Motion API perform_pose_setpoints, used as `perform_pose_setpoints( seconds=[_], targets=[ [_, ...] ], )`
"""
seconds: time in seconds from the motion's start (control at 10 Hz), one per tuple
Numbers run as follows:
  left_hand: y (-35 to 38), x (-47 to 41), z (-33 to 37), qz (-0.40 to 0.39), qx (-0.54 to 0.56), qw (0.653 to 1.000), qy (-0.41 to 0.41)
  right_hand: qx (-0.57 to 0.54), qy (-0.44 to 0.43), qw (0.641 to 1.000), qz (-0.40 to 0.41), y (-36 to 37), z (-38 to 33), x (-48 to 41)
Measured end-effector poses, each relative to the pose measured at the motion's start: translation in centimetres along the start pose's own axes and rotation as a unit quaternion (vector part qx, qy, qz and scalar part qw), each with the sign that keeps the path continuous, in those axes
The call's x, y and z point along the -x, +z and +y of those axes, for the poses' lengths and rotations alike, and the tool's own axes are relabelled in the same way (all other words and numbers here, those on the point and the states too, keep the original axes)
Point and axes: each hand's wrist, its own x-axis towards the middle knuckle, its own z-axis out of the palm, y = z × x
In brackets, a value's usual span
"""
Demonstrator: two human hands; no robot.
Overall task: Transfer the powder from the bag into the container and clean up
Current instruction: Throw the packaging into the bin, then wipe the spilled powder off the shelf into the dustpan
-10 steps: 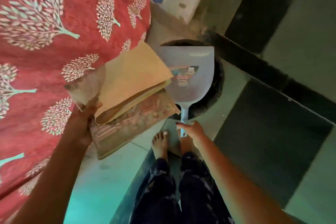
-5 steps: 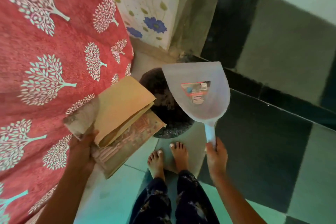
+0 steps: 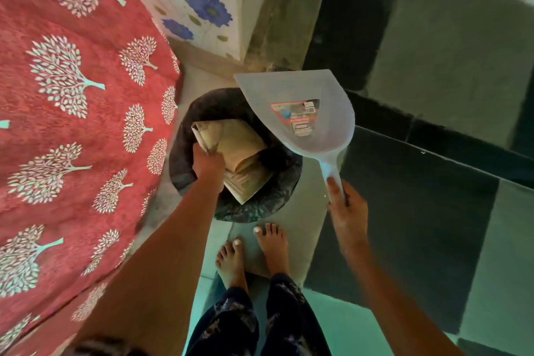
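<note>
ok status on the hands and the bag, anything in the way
Left hand grip shut on bag, lowering it into bin. Right hand grip shut on dustpan handle, held beside the bin. Nothing blocking.

One head-worn wide-angle view looks steeply down at the floor [image 3: 404,211] from standing height, feet [image 3: 251,254] at six o'clock, bin [image 3: 231,211] near centre, bedspread [image 3: 72,95] at nine o'clock.

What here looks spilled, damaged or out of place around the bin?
Nothing stands out. The left hand holds the folded paper bags inside the dark bin, and the right hand grips the dustpan by its handle beside the bin. No powder shows on the floor tiles.
</note>
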Motion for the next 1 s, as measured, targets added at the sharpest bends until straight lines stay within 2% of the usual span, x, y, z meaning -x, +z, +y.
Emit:
perform_pose_setpoints(
  seconds=[0.1,0.2,0.4,0.6,0.7,0.8,0.9,1.0],
  targets=[
    [1.7,-1.3,-3.0,-0.078,-0.091,0.991,-0.057,-0.036,0.005,0.999,-0.024,-0.3,0.0,-0.3],
    [1.0,-2.0,-2.4,-0.09,-0.139,0.984,-0.061,-0.069,0.03,0.996,-0.049,-1.0,-0.9,0.0],
    [-3.9,5.1,2.2,-0.071,-0.114,0.99,0.049,-0.131,0.09,0.979,-0.131,-3.6,-6.2,2.7],
    [-10.4,16.4,9.1,-0.119,-0.076,0.984,0.112,-0.175,0.103,0.96,-0.19,-7.8,-14.7,8.1],
    [-14.1,23.7,12.7,-0.153,-0.039,0.978,0.135,-0.173,0.102,0.961,-0.192,-11.4,-20.4,12.5],
    [-17.5,31.6,17.3,-0.158,-0.027,0.971,0.179,-0.228,0.101,0.95,-0.187,-15.6,-25.1,16.7],
    [-19.7,38.6,21.2,-0.152,-0.021,0.959,0.237,-0.304,0.114,0.933,-0.156,-20.0,-28.2,19.5],
    [-20.3,42.7,24.5,-0.186,0.008,0.942,0.278,-0.308,0.135,0.936,-0.104,-23.6,-30.2,20.7]
  ],
)
